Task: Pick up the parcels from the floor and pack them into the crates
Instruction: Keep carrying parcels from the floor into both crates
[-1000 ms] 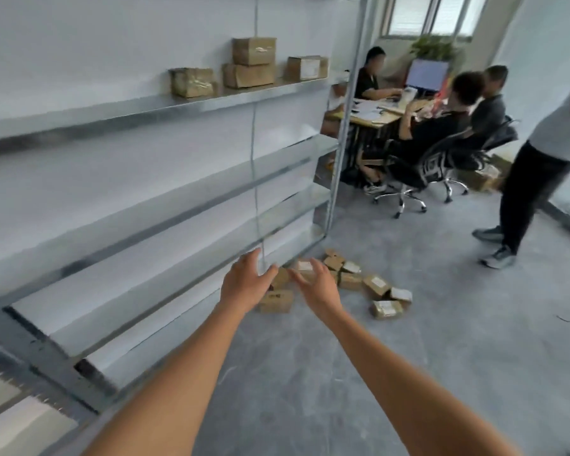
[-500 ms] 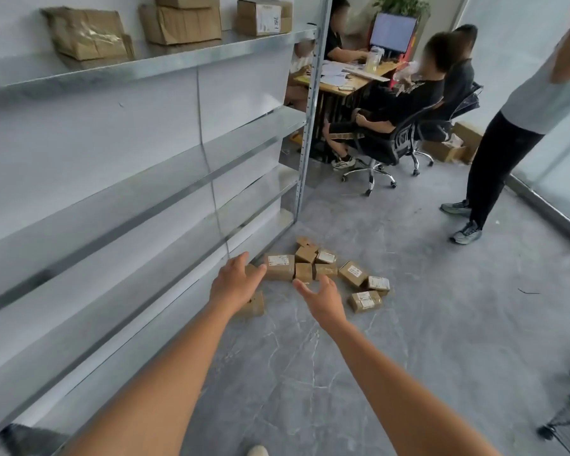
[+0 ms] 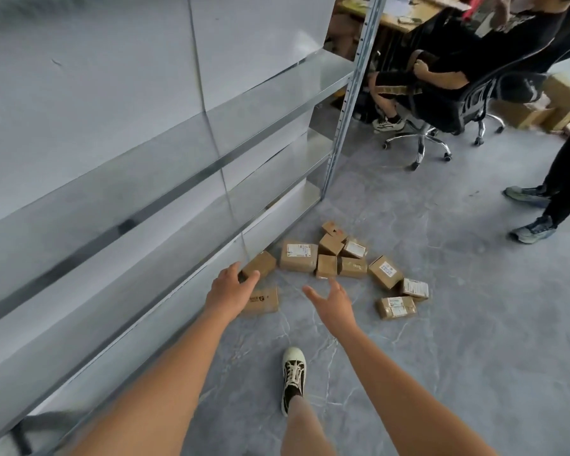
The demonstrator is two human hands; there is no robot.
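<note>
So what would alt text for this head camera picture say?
Two bare arms reach down, left hand and right hand open, toward small cardboard parcels scattered on a grey floor beside an empty metal shelf. One shoe steps forward; other people sit and stand behind.

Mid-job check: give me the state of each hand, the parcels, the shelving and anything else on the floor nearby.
left hand: open, reaching out, holding nothing
right hand: open, fingers spread, holding nothing
parcels: lying in a loose cluster on the floor, none picked up
shelving: visible shelves bare
office chair: occupied by a seated person
crates: none in view
</note>
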